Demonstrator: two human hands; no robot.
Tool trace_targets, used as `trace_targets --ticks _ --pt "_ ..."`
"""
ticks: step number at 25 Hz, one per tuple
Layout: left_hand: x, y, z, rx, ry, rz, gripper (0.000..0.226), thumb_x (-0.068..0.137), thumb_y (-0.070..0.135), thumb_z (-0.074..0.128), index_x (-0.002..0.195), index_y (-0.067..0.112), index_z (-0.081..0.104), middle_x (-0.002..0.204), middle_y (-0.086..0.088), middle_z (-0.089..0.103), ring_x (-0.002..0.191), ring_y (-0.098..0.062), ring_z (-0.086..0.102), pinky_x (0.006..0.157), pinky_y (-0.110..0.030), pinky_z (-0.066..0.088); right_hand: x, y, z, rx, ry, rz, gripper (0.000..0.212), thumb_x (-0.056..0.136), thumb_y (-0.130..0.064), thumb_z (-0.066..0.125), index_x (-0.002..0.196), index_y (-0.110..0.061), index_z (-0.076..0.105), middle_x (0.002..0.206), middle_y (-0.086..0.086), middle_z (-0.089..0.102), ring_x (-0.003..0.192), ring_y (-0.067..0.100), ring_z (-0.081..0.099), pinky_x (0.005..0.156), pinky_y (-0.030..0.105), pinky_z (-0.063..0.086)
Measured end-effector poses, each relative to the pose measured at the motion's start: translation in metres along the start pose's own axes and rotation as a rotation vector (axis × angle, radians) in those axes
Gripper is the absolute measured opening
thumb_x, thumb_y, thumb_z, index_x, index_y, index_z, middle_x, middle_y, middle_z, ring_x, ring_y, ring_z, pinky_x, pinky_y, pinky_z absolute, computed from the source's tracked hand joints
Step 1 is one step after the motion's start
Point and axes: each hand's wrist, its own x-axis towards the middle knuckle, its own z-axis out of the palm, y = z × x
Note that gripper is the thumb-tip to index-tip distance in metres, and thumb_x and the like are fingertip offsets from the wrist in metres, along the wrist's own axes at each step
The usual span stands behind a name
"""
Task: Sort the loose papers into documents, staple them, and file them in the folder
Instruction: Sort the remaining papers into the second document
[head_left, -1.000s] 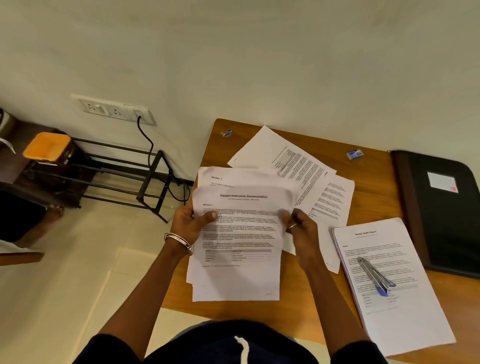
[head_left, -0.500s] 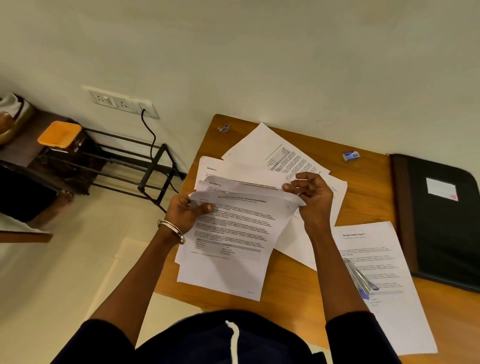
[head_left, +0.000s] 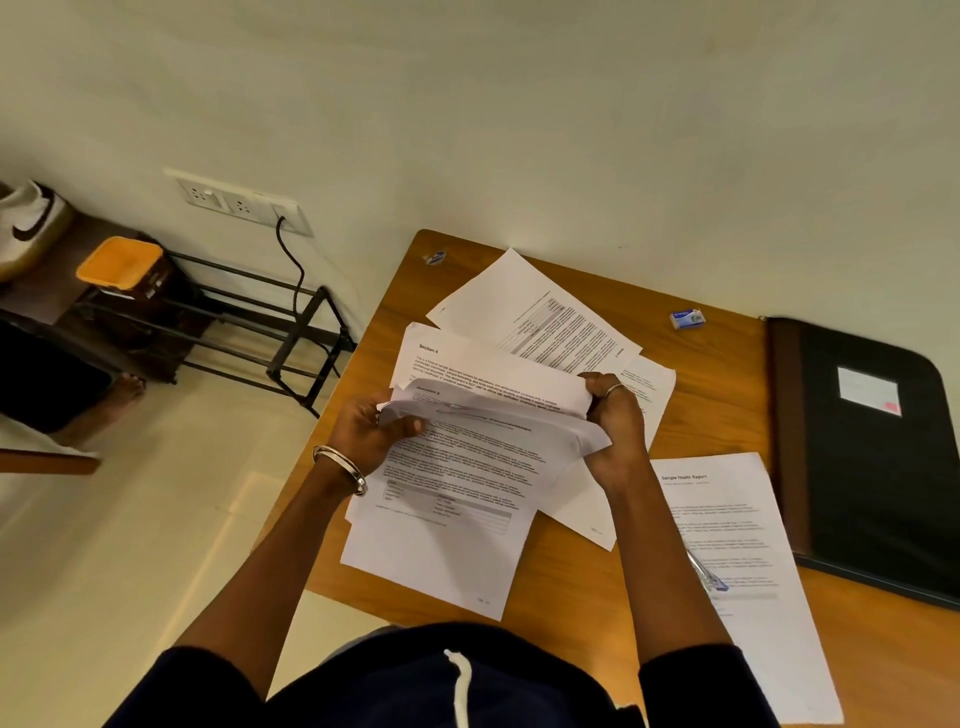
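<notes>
Head view, the only one: both hands work a fanned sheaf of printed pages (head_left: 457, 467) held just above the near-left part of the wooden desk (head_left: 727, 364). Left hand (head_left: 363, 431) pinches the sheaf's left edge, thumb on top. Right hand (head_left: 615, 421) is curled round the top-right corner. It sat lower on the right edge a sec ago, then moved up to the top. Now it has peeled the upper sheets back, so a "Section 4" page (head_left: 483, 364) shows behind the front one.

Judgement: still sorting, checking page order, nothing from this sheaf stapled yet.

Other loose pages (head_left: 545, 306) lie further back on the desk. The "Sample Health Report" stack (head_left: 737, 519) lies to the right with the stapler (head_left: 709, 574) on top. Black folder (head_left: 872, 467) is shut at far right and a small staple box (head_left: 687, 318) sits near the wall. No change there besides camera shift.
</notes>
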Motion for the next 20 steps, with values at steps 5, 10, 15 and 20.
trace_targets --ticks 5,10,15,20 --pt "-0.001 0.003 0.008 -0.029 0.033 -0.012 0.024 0.081 0.006 0.066 0.1 0.022 0.066 0.078 0.028 0.068 0.076 -0.005 0.065 0.057 -0.014 0.052 0.002 -0.005 -0.014 0.212 -0.201 0.069 0.069 0.061 -0.015 0.077 0.127 -0.02 0.057 0.132 0.011 0.059 0.123 0.033 0.053 0.1 0.051 0.043" --pt "-0.002 0.004 0.01 -0.085 0.056 -0.047 0.026 0.081 0.006 0.066 0.093 0.029 0.063 0.075 0.03 0.067 0.078 -0.011 0.064 0.054 -0.015 0.052 0.001 -0.004 -0.013 0.204 -0.261 -0.001 0.029 0.065 -0.013 0.08 0.093 -0.021 0.077 0.123 0.011 0.065 0.113 0.033 0.06 0.091 0.05 0.051" --pt "0.001 0.004 0.012 -0.152 0.087 -0.051 0.051 0.076 0.003 0.071 0.121 0.021 0.054 0.102 0.013 0.067 0.091 -0.016 0.067 0.059 -0.023 0.056 -0.003 0.0 0.001 0.028 -0.161 -0.086 0.017 0.071 -0.009 0.072 0.088 -0.012 0.071 0.12 0.014 0.065 0.1 0.034 0.063 0.075 0.044 0.056" --pt "0.015 0.01 0.001 -0.256 0.262 0.011 0.074 0.07 0.005 0.077 0.132 0.023 0.041 0.121 -0.008 0.057 0.103 -0.021 0.062 0.072 -0.035 0.059 -0.007 0.005 -0.004 0.024 -0.289 -0.104 0.071 0.074 -0.063 0.061 0.133 -0.024 0.051 0.123 0.006 0.065 0.112 0.026 0.062 0.088 0.039 0.054"
